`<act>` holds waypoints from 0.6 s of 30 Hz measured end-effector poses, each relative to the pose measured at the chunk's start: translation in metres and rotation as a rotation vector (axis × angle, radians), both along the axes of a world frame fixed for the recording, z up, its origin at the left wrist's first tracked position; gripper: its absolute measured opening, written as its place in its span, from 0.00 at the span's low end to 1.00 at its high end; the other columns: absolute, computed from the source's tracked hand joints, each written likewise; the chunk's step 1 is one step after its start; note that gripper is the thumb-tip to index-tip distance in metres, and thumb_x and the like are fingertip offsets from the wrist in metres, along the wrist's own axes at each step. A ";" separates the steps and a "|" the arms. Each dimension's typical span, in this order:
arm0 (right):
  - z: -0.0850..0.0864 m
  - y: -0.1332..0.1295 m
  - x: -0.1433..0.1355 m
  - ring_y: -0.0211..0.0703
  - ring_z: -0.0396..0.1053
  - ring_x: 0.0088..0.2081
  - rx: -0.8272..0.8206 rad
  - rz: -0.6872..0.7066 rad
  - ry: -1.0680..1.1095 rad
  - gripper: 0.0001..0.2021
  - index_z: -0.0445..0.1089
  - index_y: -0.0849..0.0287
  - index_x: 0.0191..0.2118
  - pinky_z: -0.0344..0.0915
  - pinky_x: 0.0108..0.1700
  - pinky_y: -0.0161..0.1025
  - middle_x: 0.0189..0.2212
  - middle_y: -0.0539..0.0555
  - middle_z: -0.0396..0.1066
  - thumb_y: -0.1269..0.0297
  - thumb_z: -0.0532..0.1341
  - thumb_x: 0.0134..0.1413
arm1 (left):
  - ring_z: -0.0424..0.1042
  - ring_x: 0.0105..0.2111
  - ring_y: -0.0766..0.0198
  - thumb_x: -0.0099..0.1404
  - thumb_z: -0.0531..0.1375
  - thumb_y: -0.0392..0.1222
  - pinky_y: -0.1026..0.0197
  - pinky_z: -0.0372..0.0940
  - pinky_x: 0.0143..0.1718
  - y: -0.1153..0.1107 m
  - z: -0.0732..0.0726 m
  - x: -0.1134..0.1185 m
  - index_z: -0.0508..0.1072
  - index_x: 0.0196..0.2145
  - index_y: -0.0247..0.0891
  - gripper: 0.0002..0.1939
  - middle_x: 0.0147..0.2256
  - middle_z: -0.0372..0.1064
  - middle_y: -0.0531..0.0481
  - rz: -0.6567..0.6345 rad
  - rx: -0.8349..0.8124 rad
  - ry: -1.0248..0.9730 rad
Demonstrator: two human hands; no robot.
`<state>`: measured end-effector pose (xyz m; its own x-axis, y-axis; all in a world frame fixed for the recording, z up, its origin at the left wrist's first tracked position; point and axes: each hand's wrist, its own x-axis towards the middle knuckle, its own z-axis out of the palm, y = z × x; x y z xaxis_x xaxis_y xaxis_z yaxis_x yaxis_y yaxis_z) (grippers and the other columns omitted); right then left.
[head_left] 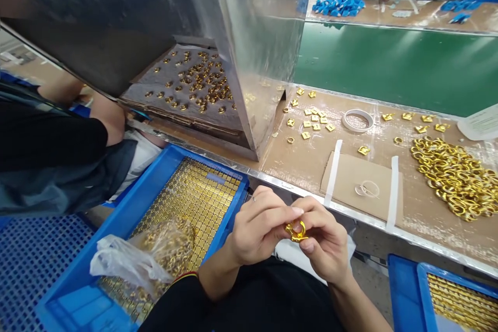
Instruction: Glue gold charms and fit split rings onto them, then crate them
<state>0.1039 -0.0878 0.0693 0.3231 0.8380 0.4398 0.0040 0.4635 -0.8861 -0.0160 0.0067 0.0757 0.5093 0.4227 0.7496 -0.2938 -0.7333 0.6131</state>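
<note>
Pointing loop-outward between fingers (309, 245), gold ring (298, 236), long axis crosswise.

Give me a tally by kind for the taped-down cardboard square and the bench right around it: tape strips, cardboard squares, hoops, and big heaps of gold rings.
White tape strips: 2
Cardboard square: 1
White hoop: 1
Clear hoop: 1
Big heap of gold rings: 1
Total: 6
</note>
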 end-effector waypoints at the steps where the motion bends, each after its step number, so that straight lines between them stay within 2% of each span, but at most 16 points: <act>1: -0.001 0.000 -0.001 0.43 0.69 0.32 0.012 -0.010 -0.006 0.10 0.73 0.52 0.37 0.67 0.33 0.39 0.31 0.52 0.70 0.53 0.62 0.65 | 0.70 0.30 0.64 0.72 0.59 0.38 0.57 0.65 0.33 -0.001 0.001 0.000 0.74 0.52 0.36 0.13 0.33 0.71 0.49 -0.005 0.000 0.009; 9: -0.009 -0.003 -0.011 0.42 0.66 0.30 -0.011 -0.130 -0.025 0.14 0.69 0.52 0.35 0.63 0.30 0.39 0.28 0.50 0.66 0.48 0.58 0.67 | 0.70 0.31 0.63 0.73 0.57 0.39 0.57 0.65 0.34 -0.011 0.002 0.003 0.73 0.55 0.40 0.15 0.33 0.71 0.50 0.004 -0.068 0.051; 18: -0.015 -0.006 -0.017 0.41 0.64 0.30 -0.038 -0.167 0.008 0.16 0.67 0.52 0.35 0.62 0.31 0.38 0.29 0.49 0.63 0.46 0.56 0.67 | 0.70 0.30 0.63 0.73 0.57 0.38 0.55 0.61 0.35 -0.013 -0.002 0.004 0.73 0.54 0.39 0.14 0.33 0.71 0.50 0.024 -0.048 0.059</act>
<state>0.0866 -0.0942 0.0548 0.4628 0.7881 0.4058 0.0713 0.4232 -0.9032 -0.0123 -0.0065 0.0738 0.5415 0.4702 0.6969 -0.2383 -0.7091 0.6636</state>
